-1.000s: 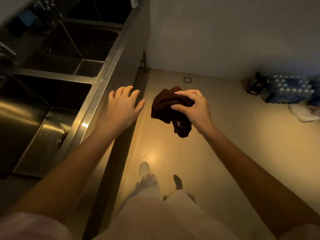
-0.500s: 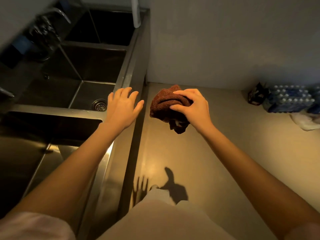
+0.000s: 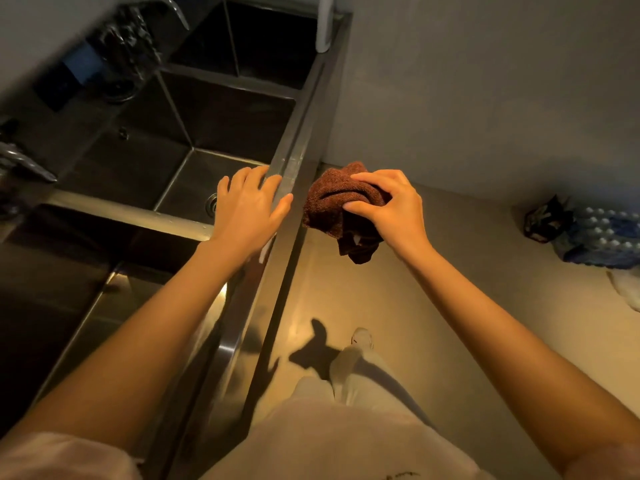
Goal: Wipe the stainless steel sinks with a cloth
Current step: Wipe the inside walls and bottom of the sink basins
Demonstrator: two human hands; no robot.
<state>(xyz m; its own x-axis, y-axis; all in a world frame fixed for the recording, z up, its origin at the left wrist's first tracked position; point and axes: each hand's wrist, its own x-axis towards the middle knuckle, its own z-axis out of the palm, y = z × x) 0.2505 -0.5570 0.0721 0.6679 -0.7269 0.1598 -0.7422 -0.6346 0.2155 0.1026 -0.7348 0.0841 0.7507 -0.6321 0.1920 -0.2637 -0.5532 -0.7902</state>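
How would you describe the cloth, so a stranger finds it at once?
Start at the long stainless steel sink unit. Just past its front edge, over the floor, the right hand holds a bunched dark brown terry cloth. Nothing else here is brown and fuzzy.

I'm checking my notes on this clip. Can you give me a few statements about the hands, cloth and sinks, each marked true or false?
1. The right hand holds a brown cloth. True.
2. The cloth is pressed against a sink floor. False: it hangs over the floor, beside the sink rim.
3. The left hand is open and holds nothing. True.
4. The left hand grips a faucet. False: it is spread near the rim.
5. A drain shows in the middle sink. True.
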